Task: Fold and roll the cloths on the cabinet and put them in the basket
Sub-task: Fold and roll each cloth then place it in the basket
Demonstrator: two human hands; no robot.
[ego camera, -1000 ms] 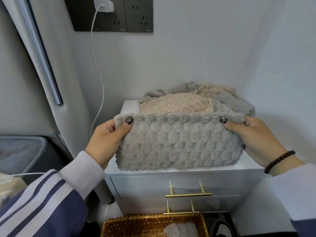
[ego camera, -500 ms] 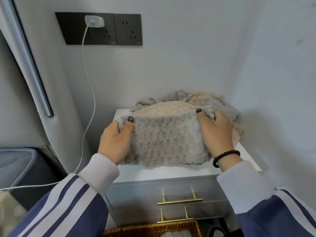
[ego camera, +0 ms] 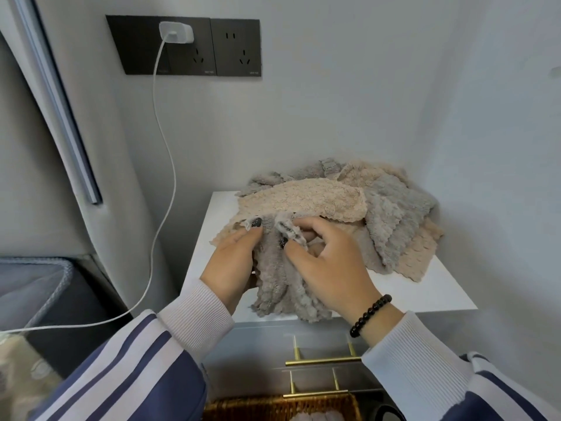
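A grey fluffy cloth (ego camera: 277, 296) hangs bunched over the front of the white cabinet top (ego camera: 425, 296). My left hand (ego camera: 233, 262) pinches its upper left corner between thumb and fingers. My right hand (ego camera: 331, 262) pinches the other corner right beside it, so both corners meet in the middle. Behind my hands lies a loose pile of beige and grey cloths (ego camera: 349, 199). The wicker basket (ego camera: 273, 405) stands on the floor below the cabinet, with a rolled pale cloth (ego camera: 315, 416) just visible inside it.
Two drawers with gold handles (ego camera: 321, 361) face me under the cabinet top. A white charger cable (ego camera: 164, 177) hangs from a black wall socket (ego camera: 182, 45) down to the left. A dark padded edge (ego camera: 45, 287) sits at the left. Walls close in behind and at the right.
My right hand has carried its corner of the grey cloth leftwards to meet my left hand, folding the spread cloth in half. The view has tilted up and moved left.
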